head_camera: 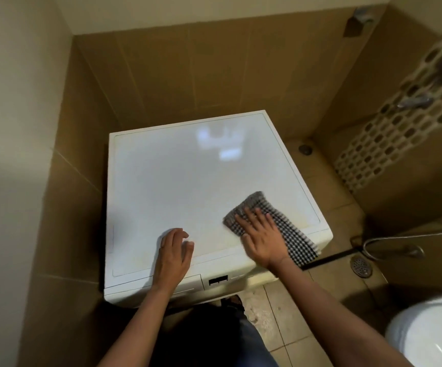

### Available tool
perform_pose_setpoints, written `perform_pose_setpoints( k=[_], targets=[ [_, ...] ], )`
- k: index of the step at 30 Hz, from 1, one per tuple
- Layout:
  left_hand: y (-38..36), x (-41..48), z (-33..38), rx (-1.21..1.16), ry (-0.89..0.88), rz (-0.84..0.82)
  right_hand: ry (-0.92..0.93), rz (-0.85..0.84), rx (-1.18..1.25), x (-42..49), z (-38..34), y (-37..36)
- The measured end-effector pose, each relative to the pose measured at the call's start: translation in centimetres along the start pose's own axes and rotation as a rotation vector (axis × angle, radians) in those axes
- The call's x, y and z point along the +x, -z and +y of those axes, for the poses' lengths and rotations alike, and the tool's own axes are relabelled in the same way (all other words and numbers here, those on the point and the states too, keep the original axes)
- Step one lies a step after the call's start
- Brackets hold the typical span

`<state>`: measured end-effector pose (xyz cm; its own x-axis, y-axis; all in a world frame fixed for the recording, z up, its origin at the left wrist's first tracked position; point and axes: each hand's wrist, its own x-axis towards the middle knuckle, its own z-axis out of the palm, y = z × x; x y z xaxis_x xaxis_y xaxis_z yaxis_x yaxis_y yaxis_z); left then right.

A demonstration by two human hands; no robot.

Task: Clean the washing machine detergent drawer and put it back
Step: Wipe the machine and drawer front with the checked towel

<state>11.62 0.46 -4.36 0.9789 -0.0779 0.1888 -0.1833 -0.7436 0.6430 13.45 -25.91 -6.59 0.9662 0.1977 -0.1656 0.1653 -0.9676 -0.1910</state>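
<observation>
A white washing machine (177, 176) stands in a tiled corner, seen from above. Its detergent drawer (188, 283) sits closed in the front panel at the left, partly hidden behind my left wrist. A grey-and-white checked cloth (288, 229) lies on the lid near the front right corner and hangs a little over the edge. My right hand (262, 234) presses flat on the cloth with straight fingers. My left hand (174, 247) rests on the lid near the front edge, fingers loosely curled, holding nothing.
Brown tiled walls close in on the machine at the left and back. A white toilet (431, 332) sits at the lower right. A floor drain (360, 266) and a metal hose (389, 245) lie on the tiled floor to the right.
</observation>
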Motion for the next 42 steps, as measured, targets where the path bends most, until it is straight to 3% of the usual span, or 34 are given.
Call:
perform_pose_setpoints(
  k=[10, 21, 26, 32, 37, 42],
  targets=[
    [-1.3, 0.6, -0.6, 0.030, -0.041, -0.010, -0.490, 0.119, 0.073, 3.6, 9.3, 2.6],
    [-2.5, 0.9, -1.3, 0.032, 0.006, 0.071, -0.640, 0.166, 0.099, 15.8, 7.9, 4.2],
    [-1.1, 3.3, -2.4, 0.012, 0.128, 0.212, -0.502, 0.123, 0.089, 22.0, 3.6, 4.3],
    [2.5, 7.1, -7.2, 0.100, 0.350, 0.433, -0.093, 0.032, 0.089, 26.1, -9.4, 3.1],
    [5.1, 9.0, -11.2, 0.141, 0.470, 0.471, 0.336, -0.102, -0.005, 21.3, -20.1, 0.2],
    [5.7, 9.5, -12.6, 0.111, 0.530, 0.409, 0.654, -0.087, 0.017, 13.1, -21.0, -1.6]
  ],
)
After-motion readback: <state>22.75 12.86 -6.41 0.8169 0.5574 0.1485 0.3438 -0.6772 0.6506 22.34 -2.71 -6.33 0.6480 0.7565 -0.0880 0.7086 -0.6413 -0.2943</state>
